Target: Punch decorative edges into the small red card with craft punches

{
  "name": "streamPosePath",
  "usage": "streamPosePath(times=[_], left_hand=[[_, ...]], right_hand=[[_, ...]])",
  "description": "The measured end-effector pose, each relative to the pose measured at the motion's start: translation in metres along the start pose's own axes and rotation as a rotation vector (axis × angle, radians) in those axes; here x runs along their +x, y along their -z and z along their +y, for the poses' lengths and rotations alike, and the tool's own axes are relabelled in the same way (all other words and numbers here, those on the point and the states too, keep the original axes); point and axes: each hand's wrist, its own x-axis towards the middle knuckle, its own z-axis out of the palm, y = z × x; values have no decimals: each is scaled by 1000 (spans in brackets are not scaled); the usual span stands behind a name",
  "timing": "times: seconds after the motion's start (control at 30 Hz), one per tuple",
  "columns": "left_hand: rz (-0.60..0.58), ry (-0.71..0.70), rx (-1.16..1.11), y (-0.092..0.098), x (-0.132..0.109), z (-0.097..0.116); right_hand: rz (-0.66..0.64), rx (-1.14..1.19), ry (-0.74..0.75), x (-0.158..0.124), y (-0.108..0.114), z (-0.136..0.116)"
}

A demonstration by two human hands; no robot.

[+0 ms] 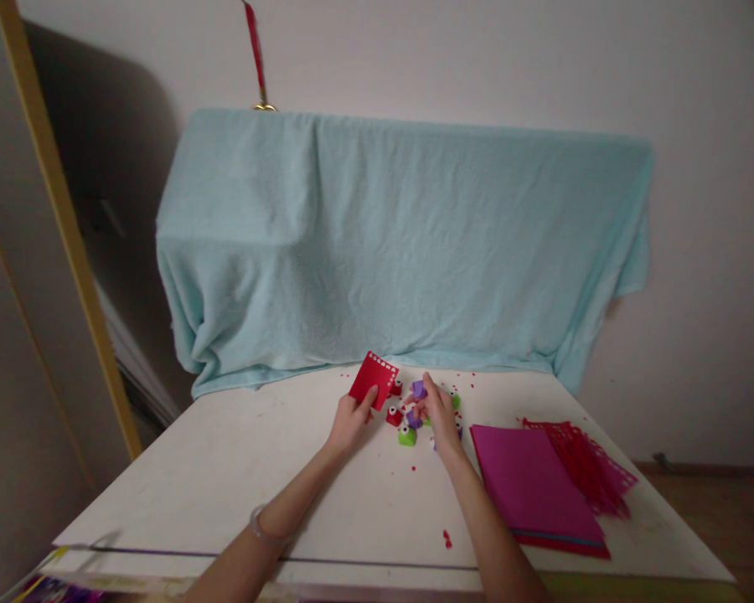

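My left hand (350, 416) pinches a red paper card (372, 382), thumb on top; a row of small punched holes runs along its top and right edges. My right hand (438, 412) is closed around a small purple paper punch (419, 389), just right of the card. On the table between and below the hands sit more little punches: a green punch (406, 435) with a round white-and-dark top, a red punch (393, 415) and others in purple and green. My right fingers and wrist partly hide several of them.
A stack of magenta and red paper sheets (534, 486) lies on the white table (226, 477) at right. Behind it are cut, hole-punched red strips (584, 461). Red paper bits (447, 539) are scattered about. A light blue cloth (415, 243) drapes along the back.
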Motion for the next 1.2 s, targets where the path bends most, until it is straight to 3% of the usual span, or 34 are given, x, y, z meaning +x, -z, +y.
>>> streamPosePath(times=[0.47,1.2], left_hand=[[5,11,23,-1,3,-9],[10,23,-26,1,-1,-3]], right_hand=[[13,5,21,0,-3,0],[-2,3,89,0,-2,5]])
